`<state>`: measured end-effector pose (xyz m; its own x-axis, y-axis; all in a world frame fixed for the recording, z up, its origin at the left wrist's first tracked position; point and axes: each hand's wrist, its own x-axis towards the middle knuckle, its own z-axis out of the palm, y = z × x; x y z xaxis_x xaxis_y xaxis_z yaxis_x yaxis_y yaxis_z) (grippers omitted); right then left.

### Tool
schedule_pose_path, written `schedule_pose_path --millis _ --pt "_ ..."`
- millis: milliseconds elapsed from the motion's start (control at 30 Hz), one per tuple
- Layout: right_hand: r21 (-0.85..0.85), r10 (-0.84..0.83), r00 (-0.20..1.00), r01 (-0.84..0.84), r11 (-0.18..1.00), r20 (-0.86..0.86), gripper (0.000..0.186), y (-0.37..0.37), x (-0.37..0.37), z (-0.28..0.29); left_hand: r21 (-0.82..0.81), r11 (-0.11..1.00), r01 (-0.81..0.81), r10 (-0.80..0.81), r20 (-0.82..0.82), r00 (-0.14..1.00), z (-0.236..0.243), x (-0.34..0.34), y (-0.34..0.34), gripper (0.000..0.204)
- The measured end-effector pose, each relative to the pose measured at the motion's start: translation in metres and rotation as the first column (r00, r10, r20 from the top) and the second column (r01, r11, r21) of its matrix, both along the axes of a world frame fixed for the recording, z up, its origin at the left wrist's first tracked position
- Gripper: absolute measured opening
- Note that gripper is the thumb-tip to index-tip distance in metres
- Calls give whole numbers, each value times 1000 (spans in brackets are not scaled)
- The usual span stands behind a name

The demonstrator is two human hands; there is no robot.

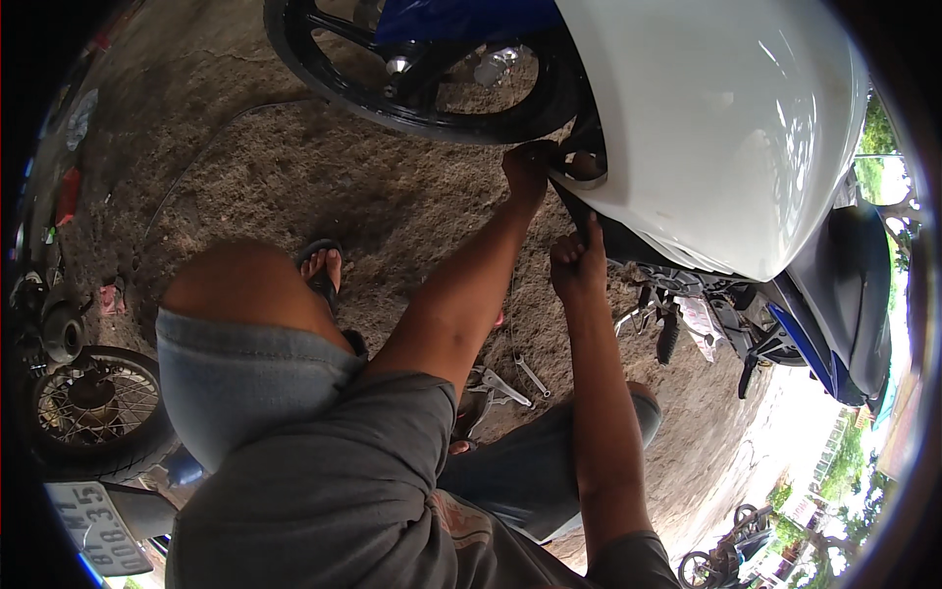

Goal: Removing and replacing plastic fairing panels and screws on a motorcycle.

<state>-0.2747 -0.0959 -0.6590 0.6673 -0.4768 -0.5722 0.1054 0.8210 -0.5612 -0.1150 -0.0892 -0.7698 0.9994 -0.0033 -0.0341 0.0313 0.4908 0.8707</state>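
A motorcycle with a glossy white fairing (706,118) stands in front of me, its black front wheel (422,123) at the top. My left hand (528,169) is closed at the front lower edge of the black lower panel (620,240), just behind the wheel; its fingertips are in shadow. Lower and to the right, my right hand (581,263) has one finger stretched up against that panel. Its other fingers are curled, and whatever they may hold is hidden.
On the dirt ground below my hands lie a wrench (532,375) and a silver metal tool (505,387). Another motorcycle's spoked wheel (96,407) and a licence plate (103,528) are at the left. A red object (69,194) lies at far left. More motorcycles (726,550) stand at lower right.
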Motion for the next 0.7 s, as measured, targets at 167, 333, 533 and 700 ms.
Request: schedule_pose_path --millis 167,333,533,700 --pt "16 2 1000 -1 1000 -5 24 0 1 0 153 983 -97 87 74 993 -8 1 -9 16" --pt "21 -35 999 35 999 6 24 0 2 -1 37 997 -70 69 28 997 -6 0 -13 14" --pt "-23 -8 1000 8 1000 -18 29 2 3 4 -65 996 -60 33 -348 937 9 -3 -21 12" --pt "-21 13 999 -14 1000 -30 30 2 2 5 -151 988 -27 -12 -254 967 1 -7 -16 13"
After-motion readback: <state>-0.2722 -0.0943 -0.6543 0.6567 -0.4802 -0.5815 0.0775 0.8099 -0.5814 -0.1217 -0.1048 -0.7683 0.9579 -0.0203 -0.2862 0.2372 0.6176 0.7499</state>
